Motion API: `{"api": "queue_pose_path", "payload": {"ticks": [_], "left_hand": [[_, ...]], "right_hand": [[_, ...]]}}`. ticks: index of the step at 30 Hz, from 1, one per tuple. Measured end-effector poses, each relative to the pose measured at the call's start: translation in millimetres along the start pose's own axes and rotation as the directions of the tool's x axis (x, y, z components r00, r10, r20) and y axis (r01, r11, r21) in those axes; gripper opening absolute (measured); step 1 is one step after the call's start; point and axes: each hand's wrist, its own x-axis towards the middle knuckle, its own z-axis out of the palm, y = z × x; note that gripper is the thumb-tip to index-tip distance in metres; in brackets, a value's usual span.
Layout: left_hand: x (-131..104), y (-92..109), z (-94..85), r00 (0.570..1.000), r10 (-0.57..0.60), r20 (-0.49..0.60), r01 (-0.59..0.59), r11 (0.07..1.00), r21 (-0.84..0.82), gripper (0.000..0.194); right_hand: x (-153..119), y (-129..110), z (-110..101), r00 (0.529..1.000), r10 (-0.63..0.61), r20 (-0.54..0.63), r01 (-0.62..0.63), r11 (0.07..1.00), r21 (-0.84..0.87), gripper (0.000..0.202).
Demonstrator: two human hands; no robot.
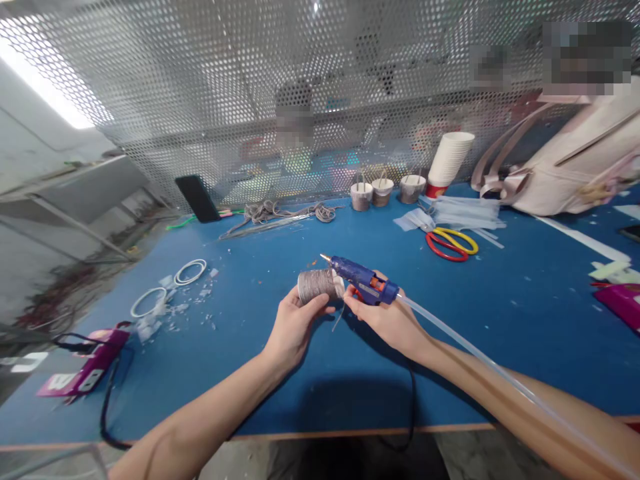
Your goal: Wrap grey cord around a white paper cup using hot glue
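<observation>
A small cup wrapped in grey-brown cord [316, 285] lies on its side in my left hand [296, 321], whose fingers and thumb close round it. My right hand [383, 319] is wrapped round a blue glue gun [361, 277], with a long clear glue stick [465, 343] running out of its back toward the lower right. The gun's metal tip points left, just above the cup. Fingertips of my right hand are close to the cup's pale end, where a thin strand hangs down; whether they pinch it is too small to tell.
Cord coils [267, 212] and a phone [197, 199] stand or lie toward the back left. White rings [191, 272] and scraps are at left, near a pink power strip [93, 367]. Behind are wrapped cups [361, 197], stacked paper cups [451, 160], scissors [453, 245] and a bag [560, 167], before a perforated screen [210, 100].
</observation>
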Motion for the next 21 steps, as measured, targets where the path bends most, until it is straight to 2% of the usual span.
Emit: {"api": "queue_pose_path", "payload": {"ticks": [3, 6, 10, 12, 15, 21], "left_hand": [[2.2, -1.4, -1.3, 0.999, -0.039, 0.019, 0.040, 0.996, -0.078, 0.033], [7.6, 1.7, -7.1, 1.000, 0.028, -0.006, -0.028, 0.997, -0.065, 0.032], [14.7, 11.3, -19.0, 0.967, 0.253, -0.035, -0.241, 0.950, 0.200, 0.024], [15.7, 15.0, -23.4, 0.947, 0.318, -0.043, -0.285, 0.895, 0.344, 0.022], [14.1, 16.9, -25.7, 0.932, 0.363, -0.012, -0.318, 0.833, 0.452, 0.018], [10.5, 16.6, -24.7, 0.915, 0.399, 0.064, -0.366, 0.751, 0.549, 0.017]], "right_hand": [[-5.0, -4.2, -0.8, 0.999, 0.016, 0.034, -0.018, 0.999, 0.052, 0.018], [-7.6, -8.8, -10.3, 0.998, -0.026, 0.050, 0.023, 0.998, 0.066, 0.018], [-7.2, -11.5, -33.0, 0.998, -0.060, 0.020, 0.060, 0.998, 0.005, 0.024], [-6.9, -11.0, -42.4, 0.999, -0.041, 0.023, 0.043, 0.996, -0.077, 0.027], [-8.1, -10.6, -48.3, 0.996, -0.054, 0.073, 0.068, 0.978, -0.199, 0.028], [-10.8, -8.8, -41.9, 0.973, -0.154, 0.172, 0.205, 0.920, -0.335, 0.028]]}}
